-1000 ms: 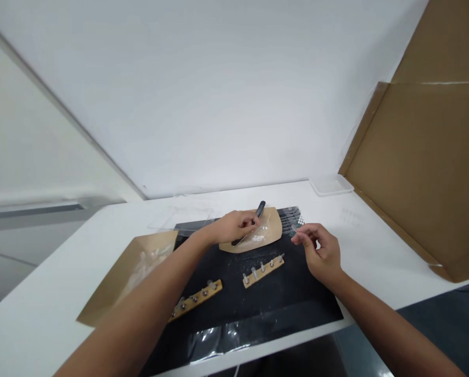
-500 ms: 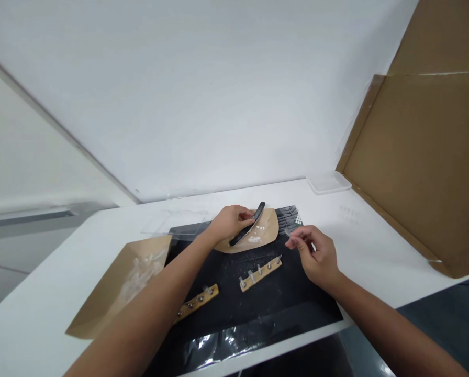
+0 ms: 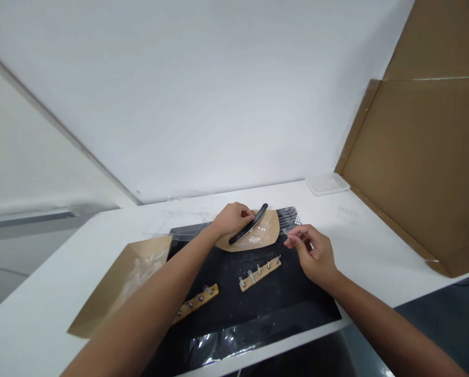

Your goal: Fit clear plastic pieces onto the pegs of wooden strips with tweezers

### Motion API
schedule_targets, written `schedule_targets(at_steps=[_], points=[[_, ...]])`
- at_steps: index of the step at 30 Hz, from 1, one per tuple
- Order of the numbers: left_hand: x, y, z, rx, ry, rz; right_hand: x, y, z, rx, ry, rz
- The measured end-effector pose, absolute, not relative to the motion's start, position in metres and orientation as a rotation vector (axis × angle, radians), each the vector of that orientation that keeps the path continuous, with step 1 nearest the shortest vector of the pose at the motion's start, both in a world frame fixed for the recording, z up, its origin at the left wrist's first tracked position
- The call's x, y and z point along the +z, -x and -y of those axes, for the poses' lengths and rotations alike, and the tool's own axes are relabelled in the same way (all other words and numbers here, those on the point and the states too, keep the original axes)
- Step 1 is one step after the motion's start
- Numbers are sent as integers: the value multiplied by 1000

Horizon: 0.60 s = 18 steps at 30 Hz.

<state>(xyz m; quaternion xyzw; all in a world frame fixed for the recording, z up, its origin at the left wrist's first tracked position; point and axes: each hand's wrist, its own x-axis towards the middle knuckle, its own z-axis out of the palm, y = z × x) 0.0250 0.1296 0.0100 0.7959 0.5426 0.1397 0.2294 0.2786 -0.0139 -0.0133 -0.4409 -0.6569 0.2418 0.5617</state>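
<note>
My left hand (image 3: 231, 219) is closed, its fingertips pinching the middle of a slim, curved black bar (image 3: 238, 237). The bar lies at a slant over a brown paper tray (image 3: 271, 230) that holds small white pieces (image 3: 255, 239). Off to the right, thumb and fingers of my right hand (image 3: 315, 256) pinch a small clear plastic piece (image 3: 286, 231). Just behind that hand is a row of dark strips (image 3: 287, 219) with white dots at the end. Below the tray, a wooden strip (image 3: 254, 281) carries several upright clear pieces on metal studs.
A second wooden strip (image 3: 209, 296) with studs is partly hidden by my left forearm. A larger brown tray (image 3: 97, 293) with clear pieces lies left. Beneath is a black mat (image 3: 289, 303) on a white table (image 3: 376, 262). A clear shallow container (image 3: 326, 184) and cardboard (image 3: 415, 173) stand right.
The right hand, with the clear piece, has shifted very slightly left. My left hand stays at the black bar, and the bar's upper end has moved a little to the right.
</note>
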Motion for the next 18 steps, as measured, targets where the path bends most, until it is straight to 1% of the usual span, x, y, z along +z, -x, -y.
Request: schedule_targets(at_steps=[11,14,18], points=[[33,-15,-113,164,-2510,-1667,-19,-279,12,616,1023,1632],[35,-13,-107,183,-2526,-1697,-19,-279,11,623,1044,1668],[43,-12,-94,313,-2497,-1756,-21,-280,11,647,1060,1714]])
